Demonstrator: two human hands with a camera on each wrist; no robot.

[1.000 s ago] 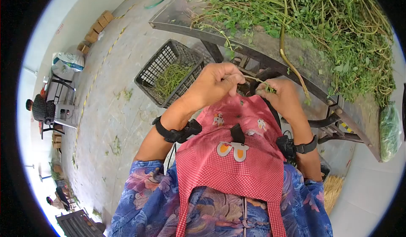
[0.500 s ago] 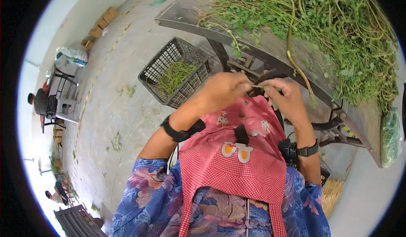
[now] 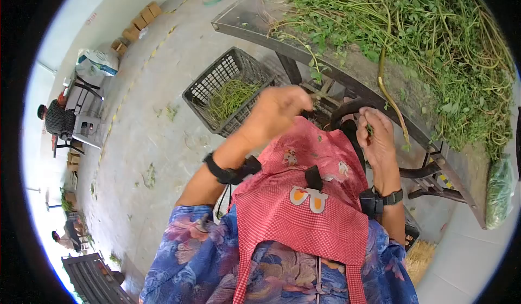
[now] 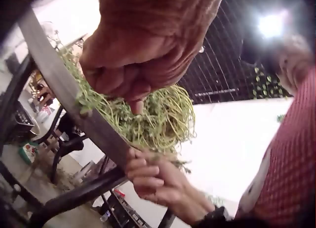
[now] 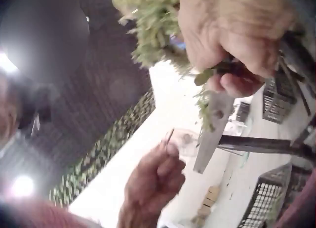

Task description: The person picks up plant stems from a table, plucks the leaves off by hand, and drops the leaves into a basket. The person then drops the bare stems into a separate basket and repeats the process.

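My left hand (image 3: 279,111), blurred in the head view, is raised over the red apron's lower end with its fingers curled. The right wrist view shows it pinching a short thin piece of stem (image 5: 170,136). Beside the table edge, my right hand (image 3: 378,136) curls its fingers round a small leafy green sprig (image 3: 370,129). A leaf (image 5: 202,77) of that sprig sticks out beneath the fingers in the right wrist view. The two hands are apart. Past the right hand, a heap of leafy stems (image 3: 412,43) covers much of the table (image 3: 244,19).
A black plastic crate (image 3: 195,95) on the floor at the left holds green stems (image 3: 233,99). One thick stem (image 3: 392,100) hangs over the table edge. A filled plastic bag (image 3: 498,193) hangs at the table's right end. Bits of greenery (image 3: 148,176) lie on the floor.
The hands, which met at a stem half a second ago, have separated. The left hand has drawn away to the left; the right has turned and moved slightly right with the sprig.
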